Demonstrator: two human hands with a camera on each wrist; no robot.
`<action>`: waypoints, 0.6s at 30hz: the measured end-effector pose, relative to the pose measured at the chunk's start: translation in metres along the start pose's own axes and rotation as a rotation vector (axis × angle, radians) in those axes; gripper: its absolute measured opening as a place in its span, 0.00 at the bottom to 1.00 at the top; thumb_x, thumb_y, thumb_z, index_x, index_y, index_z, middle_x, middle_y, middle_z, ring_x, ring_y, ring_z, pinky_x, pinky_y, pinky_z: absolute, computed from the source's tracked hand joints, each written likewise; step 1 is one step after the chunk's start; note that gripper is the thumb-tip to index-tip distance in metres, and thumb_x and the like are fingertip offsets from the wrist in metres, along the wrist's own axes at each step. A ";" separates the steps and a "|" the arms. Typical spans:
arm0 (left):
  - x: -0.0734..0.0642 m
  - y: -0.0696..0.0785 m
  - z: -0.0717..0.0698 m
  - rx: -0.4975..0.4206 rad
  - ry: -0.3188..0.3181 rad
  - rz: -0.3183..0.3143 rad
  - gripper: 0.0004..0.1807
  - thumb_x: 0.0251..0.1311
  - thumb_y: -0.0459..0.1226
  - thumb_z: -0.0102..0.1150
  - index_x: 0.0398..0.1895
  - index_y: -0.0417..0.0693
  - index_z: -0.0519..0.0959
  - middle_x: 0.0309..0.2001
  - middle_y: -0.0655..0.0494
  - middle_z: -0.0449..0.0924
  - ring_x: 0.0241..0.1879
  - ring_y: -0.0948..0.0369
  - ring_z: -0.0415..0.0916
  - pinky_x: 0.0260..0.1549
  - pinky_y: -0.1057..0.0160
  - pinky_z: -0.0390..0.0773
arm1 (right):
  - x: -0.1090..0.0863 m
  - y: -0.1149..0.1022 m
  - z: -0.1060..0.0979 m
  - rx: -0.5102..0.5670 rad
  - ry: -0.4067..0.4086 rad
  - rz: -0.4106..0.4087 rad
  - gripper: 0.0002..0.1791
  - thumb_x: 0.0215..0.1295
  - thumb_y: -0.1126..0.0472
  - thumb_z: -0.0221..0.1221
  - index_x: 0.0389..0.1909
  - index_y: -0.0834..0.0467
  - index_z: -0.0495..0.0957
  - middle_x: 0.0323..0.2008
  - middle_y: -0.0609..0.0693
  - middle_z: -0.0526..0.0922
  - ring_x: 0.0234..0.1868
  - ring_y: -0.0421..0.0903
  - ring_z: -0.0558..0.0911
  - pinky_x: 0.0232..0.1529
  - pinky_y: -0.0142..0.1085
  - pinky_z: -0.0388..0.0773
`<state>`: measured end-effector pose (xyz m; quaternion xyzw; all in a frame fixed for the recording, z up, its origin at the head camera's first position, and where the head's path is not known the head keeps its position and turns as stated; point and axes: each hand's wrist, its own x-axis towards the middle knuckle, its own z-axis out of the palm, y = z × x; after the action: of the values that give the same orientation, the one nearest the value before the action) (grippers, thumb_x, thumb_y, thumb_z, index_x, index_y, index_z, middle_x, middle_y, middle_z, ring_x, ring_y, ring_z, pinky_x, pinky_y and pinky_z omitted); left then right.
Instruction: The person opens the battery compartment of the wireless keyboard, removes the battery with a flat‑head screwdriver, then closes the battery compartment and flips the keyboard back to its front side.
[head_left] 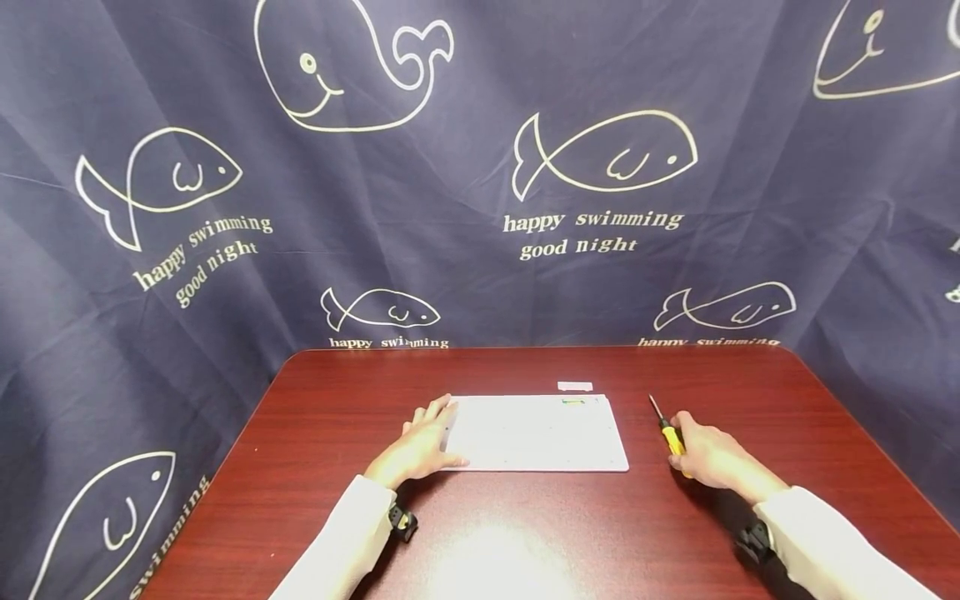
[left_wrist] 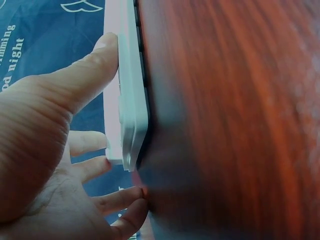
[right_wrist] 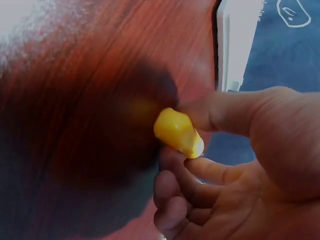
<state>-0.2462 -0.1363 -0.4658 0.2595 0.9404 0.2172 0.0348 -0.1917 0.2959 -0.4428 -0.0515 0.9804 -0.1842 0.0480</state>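
A white keyboard [head_left: 532, 433] lies face down on the table, its dark keys showing along the underside in the left wrist view. My left hand [head_left: 423, 442] rests at its left end, thumb along the near edge and the other fingers spread by the left side. Near the keyboard's far right corner, a green battery [head_left: 573, 402] shows in a small open slot. A small white cover [head_left: 575, 386] lies just beyond the far edge. To the right, my right hand [head_left: 708, 452] grips a screwdriver [head_left: 670, 435] by its yellow handle, the metal tip pointing away.
The red-brown wooden table [head_left: 525, 508] has a glossy top with a bright reflection near the front. Behind it hangs a dark blue curtain [head_left: 480, 183] with fish drawings and lettering. Black straps [head_left: 402, 522] sit around both wrists.
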 end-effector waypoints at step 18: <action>0.001 -0.003 0.002 -0.005 -0.002 -0.014 0.50 0.47 0.50 0.71 0.71 0.42 0.58 0.71 0.43 0.49 0.61 0.42 0.56 0.47 0.38 0.61 | 0.006 0.001 -0.023 0.026 0.220 -0.037 0.24 0.50 0.63 0.63 0.47 0.67 0.68 0.25 0.52 0.76 0.25 0.50 0.74 0.27 0.46 0.69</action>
<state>-0.2477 -0.1371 -0.4688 0.2532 0.9415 0.2192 0.0378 -0.2001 0.3042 -0.4217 -0.0484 0.9761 -0.2022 -0.0628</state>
